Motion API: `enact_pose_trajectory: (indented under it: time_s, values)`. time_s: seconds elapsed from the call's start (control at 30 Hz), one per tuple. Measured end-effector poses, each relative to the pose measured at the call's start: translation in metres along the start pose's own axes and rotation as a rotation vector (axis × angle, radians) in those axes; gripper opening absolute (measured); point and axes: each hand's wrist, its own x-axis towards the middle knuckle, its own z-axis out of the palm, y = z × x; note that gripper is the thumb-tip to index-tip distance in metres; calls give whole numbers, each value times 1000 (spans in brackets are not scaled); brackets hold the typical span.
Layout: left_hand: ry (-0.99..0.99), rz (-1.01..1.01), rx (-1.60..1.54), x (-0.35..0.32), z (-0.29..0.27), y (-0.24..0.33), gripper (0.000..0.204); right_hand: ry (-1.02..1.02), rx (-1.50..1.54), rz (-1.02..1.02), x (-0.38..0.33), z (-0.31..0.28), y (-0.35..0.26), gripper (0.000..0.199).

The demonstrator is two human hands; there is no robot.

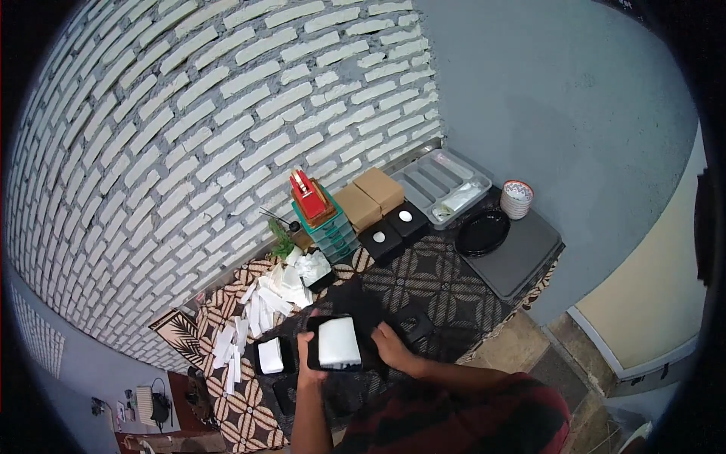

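A person seen from above stands at a counter covered with a brown and black patterned cloth [446, 291], set against a white-painted brick wall [189, 129]; both forearms come in from the lower edge; the left hand [306, 356] is clamped on the left edge of a black box [314, 365], fingers wrapped around its side; the box sits just above the cloth in front of the person and carries a stack of white folded napkins [339, 342]; the right hand [389, 344] rests against the right side of the same box, but whether its fingers are closed on it cannot be told; just left of the box lies another black holder with a smaller white napkin stack [270, 355]; more loose white folded napkins [261, 306] lie spread across the cloth toward the wall; further back stand two black boxes with white round tops [393, 231], two brown cardboard boxes [369, 198], a teal drawer unit [329, 227] with a red object [306, 189] on top, a grey divided cutlery tray [442, 181], a black plate [482, 231] on a dark grey tray [522, 253], and a stack of patterned small bowls [517, 199]
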Motion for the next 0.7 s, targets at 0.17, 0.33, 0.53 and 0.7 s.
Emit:
enact_pose_trajectory:
  time_s: [0.17, 0.33, 0.53, 0.7]
  values:
    - [-44, -291, 236, 10, -34, 11, 86, -351, 77, -10, 43, -7, 64, 44]
    - [52, -116, 732, 7, 5, 2, 90, -553, 256, 427, 52, -16, 3, 53]
    - [18, 225, 185, 24, -12, 3, 83, -21, 560, 415, 40, 5, 45, 47]
    - [350, 271, 142, 20, 14, -8, 54, 26, -565, -173, -3, 18, 53, 41]
